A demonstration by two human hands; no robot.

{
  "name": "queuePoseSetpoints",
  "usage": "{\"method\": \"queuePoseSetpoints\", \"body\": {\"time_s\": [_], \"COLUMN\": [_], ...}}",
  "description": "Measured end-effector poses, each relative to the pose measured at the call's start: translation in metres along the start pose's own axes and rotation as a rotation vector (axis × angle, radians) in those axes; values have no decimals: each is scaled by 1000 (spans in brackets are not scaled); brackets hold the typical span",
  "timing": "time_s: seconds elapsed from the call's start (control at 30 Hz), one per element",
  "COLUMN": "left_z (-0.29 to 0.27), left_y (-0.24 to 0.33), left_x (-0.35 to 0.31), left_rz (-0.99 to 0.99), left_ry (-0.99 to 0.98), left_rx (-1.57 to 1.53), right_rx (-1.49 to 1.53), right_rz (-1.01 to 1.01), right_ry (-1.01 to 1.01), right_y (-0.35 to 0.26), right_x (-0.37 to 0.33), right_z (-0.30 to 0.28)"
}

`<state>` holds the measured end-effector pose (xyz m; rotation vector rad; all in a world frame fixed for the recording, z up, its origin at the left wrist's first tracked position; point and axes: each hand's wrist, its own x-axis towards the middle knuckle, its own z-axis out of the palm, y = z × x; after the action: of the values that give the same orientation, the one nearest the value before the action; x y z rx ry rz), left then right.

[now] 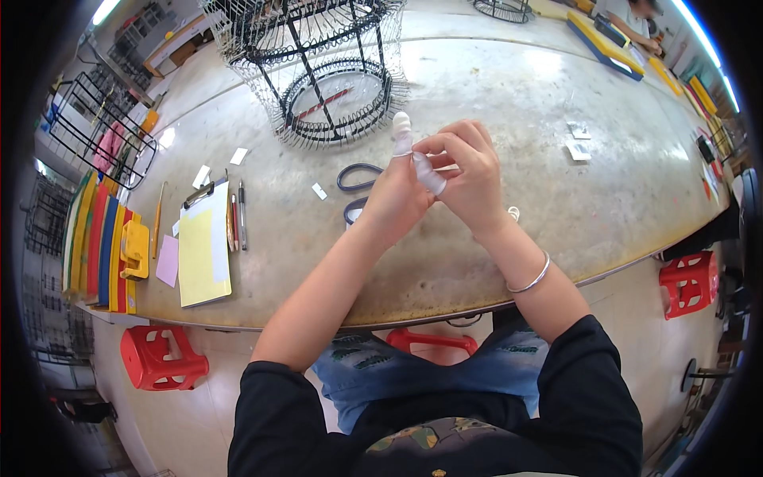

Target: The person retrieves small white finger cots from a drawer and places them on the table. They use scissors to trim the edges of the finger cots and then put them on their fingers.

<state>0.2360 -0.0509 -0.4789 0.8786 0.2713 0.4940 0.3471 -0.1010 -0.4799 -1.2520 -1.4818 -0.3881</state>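
Note:
My left hand (387,203) is raised over the near middle of the table, one digit pointing up inside a white finger wrap (402,135). The rest of its fingers are mostly hidden. My right hand (470,159) meets it from the right, thumb and forefinger pinched at the lower edge of that wrap, where a thin white band or thread crosses. Another white wrap (429,175) covers a digit between the hands, apparently my right thumb. Scissors with dark blue handles (346,176) lie just left of my left hand, their blades out of sight.
A black wire frame (318,103) stands at the far middle. On the left are a clipboard (205,246), pens (242,215), a yellow tape dispenser (135,248) and upright coloured folders (103,230). Red stools (163,358) stand below the table. Another person (636,20) sits far right.

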Motion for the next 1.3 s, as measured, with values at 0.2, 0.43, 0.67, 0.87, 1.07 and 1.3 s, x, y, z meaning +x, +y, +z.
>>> {"method": "queuePoseSetpoints", "body": {"time_s": [0.2, 0.43, 0.67, 0.87, 1.07, 1.3], "left_z": [-4, -16, -16, -5, -22, -29], "left_y": [-11, -10, 4, 10, 21, 28], "left_x": [3, 3, -5, -5, -7, 1], "left_rz": [116, 107, 323, 438, 945, 1168], "left_ry": [198, 149, -9, 270, 540, 587], "left_rx": [-111, -301, -164, 111, 1234, 1668], "right_rx": [322, 387, 513, 506, 362, 152], "right_rz": [180, 212, 346, 267, 216, 175], "right_ry": [-204, -299, -258, -261, -247, -91], "right_y": [-1, -7, -15, -24, -17, -16], "right_x": [-4, -10, -6, -6, -2, -2], "right_z": [1, 5, 0, -4, -5, 1]}}
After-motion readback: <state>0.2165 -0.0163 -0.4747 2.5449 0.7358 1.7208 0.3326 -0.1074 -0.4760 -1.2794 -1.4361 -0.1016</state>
